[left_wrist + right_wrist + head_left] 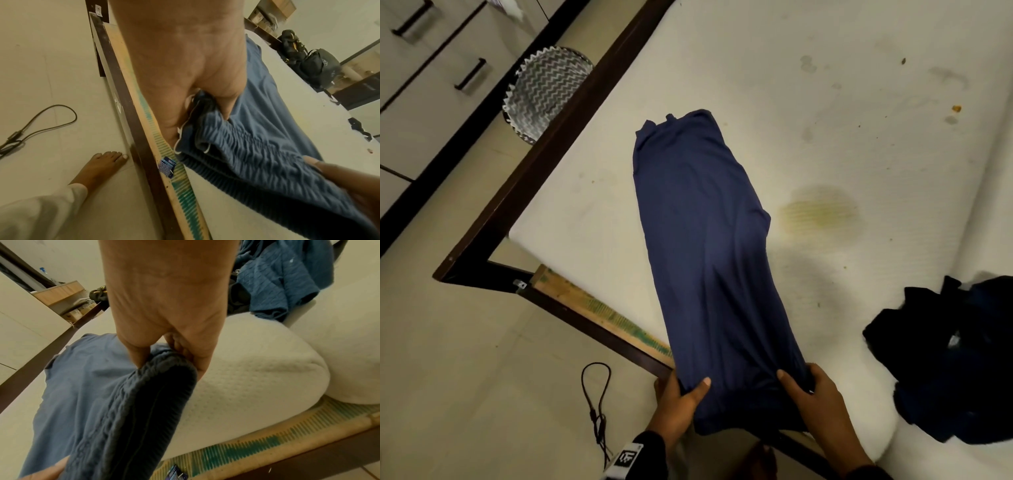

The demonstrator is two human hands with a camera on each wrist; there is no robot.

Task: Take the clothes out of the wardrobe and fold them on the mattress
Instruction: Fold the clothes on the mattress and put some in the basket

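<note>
The left hand (678,401) grips the near left corner of a pair of blue trousers (705,246) at the gathered waistband, thumb lying on top of the cloth and fingers tucked beneath. The right hand (816,394) grips the near right corner of the same waistband in the same way, thumb over, fingers curled under the fold. In the left wrist view the elastic waistband (236,146) shows bunched and ribbed between the two hands, with a white drawstring at its left end.

The trousers lie lengthwise on the bare white mattress (825,85), folded in a long narrow strip that runs away from the person, the leg ends at the far end. The waistband end hangs just over the near edge of the mattress, above the dark wooden bed frame (517,192).

To the right on the mattress, well apart from the trousers, sits a heap of dark clothes (945,359), unfolded. The mattress carries a yellowish stain (818,212) just beside the trousers.

On the floor beyond the bed frame stands a zigzag-patterned basket (544,92), near cream drawers (431,85) with dark handles. A thin cord (595,394) lies looped on the floor by the left hand.
</note>
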